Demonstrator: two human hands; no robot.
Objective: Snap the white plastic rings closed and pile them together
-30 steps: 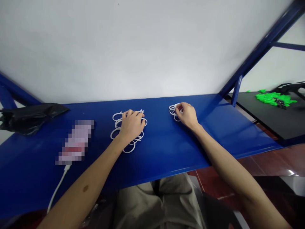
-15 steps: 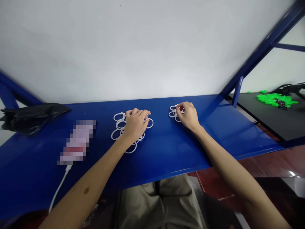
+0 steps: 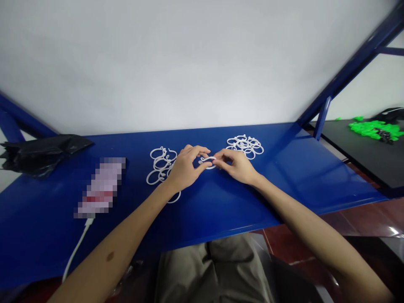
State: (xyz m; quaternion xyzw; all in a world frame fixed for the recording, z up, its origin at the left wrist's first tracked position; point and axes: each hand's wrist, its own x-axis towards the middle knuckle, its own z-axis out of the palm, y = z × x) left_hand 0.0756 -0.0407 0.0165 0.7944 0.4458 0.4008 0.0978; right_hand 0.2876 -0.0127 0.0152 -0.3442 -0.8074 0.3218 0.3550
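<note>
A white plastic ring with a small eyelet, like a curtain ring, is held between my two hands just above the blue table. My right hand pinches its right side with thumb and fingers. On its left side, my left hand has the thumb against it and the index finger curved over. Similar white rings lie loosely overlapping to the left, partly hidden by my left hand and wrist. Behind my right hand rests another cluster of white rings.
A pixelated phone-shaped object with a white cable lies at the left. Beyond it is a crumpled black plastic bag. Blue frame bars flank the table. Green pieces sit on a black surface at the far right.
My right hand has come left and nearer from the right cluster, uncovering it. My left hand has moved slightly right off the left rings, and both hands now meet at one ring.
</note>
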